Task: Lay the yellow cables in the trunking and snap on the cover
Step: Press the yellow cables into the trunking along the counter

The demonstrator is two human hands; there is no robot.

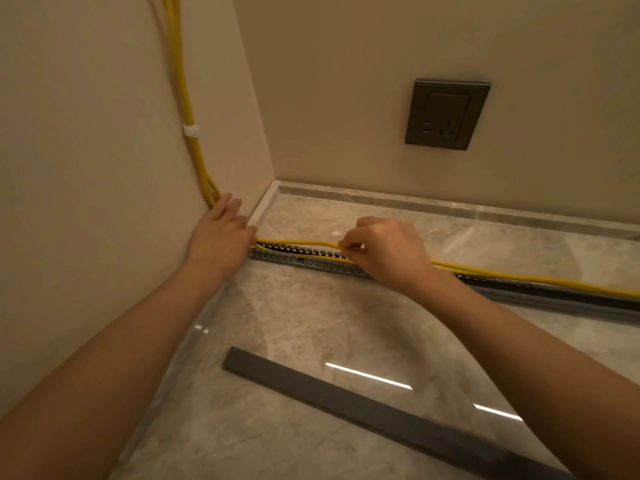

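Note:
Yellow cables (188,109) run down the left wall, bend at the floor and continue right along a grey slotted trunking (311,263) lying on the marble floor. My left hand (221,225) rests flat with fingers spread where the cables meet the floor, pressing on them at the trunking's left end. My right hand (384,249) pinches one yellow cable (298,243) just above the trunking's toothed wall. Further right the cables (540,279) lie partly on top of the channel. The flat grey cover (363,407) lies loose on the floor nearer to me.
A white clip (190,130) holds the cables to the left wall. A dark wall socket (446,114) sits on the back wall. A marble skirting (450,207) runs along the back wall; the glossy floor (311,327) reflects ceiling lights.

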